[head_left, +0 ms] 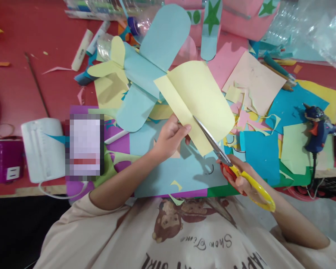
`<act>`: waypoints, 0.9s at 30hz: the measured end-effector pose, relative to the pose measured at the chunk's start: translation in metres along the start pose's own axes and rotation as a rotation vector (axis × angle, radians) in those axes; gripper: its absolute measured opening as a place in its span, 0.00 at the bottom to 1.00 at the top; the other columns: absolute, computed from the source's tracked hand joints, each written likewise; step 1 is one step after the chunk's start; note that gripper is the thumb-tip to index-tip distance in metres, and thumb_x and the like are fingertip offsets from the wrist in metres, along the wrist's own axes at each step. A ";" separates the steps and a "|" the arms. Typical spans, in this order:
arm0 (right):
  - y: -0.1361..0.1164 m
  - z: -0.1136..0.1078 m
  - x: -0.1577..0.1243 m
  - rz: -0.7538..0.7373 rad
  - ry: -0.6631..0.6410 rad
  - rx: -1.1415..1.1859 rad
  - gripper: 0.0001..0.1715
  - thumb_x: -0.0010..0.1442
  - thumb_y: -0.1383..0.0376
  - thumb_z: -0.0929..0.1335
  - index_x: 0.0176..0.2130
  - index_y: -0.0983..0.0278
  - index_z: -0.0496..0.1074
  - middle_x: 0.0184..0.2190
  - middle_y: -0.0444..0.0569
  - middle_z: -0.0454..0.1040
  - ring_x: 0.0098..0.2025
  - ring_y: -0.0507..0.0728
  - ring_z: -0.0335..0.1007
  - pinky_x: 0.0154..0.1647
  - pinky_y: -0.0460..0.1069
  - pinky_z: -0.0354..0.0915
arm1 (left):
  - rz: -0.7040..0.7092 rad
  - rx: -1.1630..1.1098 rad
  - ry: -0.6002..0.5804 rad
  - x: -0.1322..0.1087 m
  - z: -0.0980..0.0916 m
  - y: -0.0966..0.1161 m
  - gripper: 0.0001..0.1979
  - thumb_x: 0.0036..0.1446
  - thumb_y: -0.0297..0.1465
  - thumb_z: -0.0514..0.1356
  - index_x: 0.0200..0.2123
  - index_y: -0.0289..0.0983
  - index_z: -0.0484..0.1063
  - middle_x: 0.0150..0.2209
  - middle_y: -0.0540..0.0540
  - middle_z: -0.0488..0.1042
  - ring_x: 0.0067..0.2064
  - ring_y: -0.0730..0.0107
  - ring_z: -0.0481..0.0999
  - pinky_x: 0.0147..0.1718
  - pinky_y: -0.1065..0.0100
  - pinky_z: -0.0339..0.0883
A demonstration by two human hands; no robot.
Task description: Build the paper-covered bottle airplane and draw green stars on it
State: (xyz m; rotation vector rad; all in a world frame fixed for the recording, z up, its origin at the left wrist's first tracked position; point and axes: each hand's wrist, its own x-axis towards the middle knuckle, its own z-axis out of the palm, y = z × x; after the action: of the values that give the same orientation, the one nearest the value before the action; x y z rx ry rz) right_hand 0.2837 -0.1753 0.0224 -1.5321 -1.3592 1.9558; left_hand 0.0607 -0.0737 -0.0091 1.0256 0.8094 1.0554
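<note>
My left hand (172, 137) pinches the lower left edge of a pale yellow sheet of paper (203, 93), thumb on top. The sheet has a rounded far end and a crease running along its left side. In my right hand (238, 173) is a pair of scissors (217, 145) with one yellow and one red handle. The blades reach up-left onto the yellow paper near the crease; I cannot tell whether they are fully closed. Just behind the sheet lies a light blue paper shape (145, 71) with rounded wings and a small yellow paper piece at its end.
A glue gun (316, 130) with its cord lies at the right edge. To the left are a phone (86, 145) and a white power bank (43, 149). Paper scraps (257, 123), markers (82, 50) and pink paper pieces with green stars (211, 22) spread across the red table (14, 48).
</note>
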 end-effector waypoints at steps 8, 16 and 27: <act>-0.011 0.001 -0.002 0.028 -0.015 0.030 0.49 0.43 0.31 0.64 0.48 0.66 0.64 0.21 0.38 0.58 0.18 0.46 0.47 0.16 0.44 0.46 | 0.061 -0.044 -0.042 0.000 0.000 -0.003 0.14 0.54 0.38 0.64 0.36 0.38 0.63 0.21 0.57 0.71 0.18 0.80 0.69 0.16 0.78 0.66; -0.013 0.001 -0.002 0.040 -0.002 0.039 0.49 0.44 0.32 0.64 0.49 0.67 0.63 0.20 0.37 0.58 0.18 0.46 0.48 0.17 0.45 0.47 | 0.192 0.103 0.011 -0.001 -0.003 -0.012 0.17 0.58 0.38 0.61 0.48 0.42 0.63 0.29 0.54 0.72 0.23 0.80 0.72 0.20 0.78 0.67; -0.012 0.007 -0.003 0.009 0.086 0.019 0.50 0.43 0.30 0.63 0.47 0.67 0.65 0.19 0.37 0.57 0.18 0.46 0.45 0.16 0.45 0.43 | 0.453 0.539 0.096 -0.005 -0.010 -0.019 0.34 0.57 0.37 0.63 0.63 0.58 0.52 0.65 0.46 0.54 0.41 0.71 0.75 0.29 0.73 0.74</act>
State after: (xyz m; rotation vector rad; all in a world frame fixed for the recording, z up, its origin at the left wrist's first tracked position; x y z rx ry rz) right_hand 0.2750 -0.1748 0.0333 -1.5971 -1.2970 1.8802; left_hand 0.0554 -0.0788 -0.0298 1.6813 0.9942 1.3073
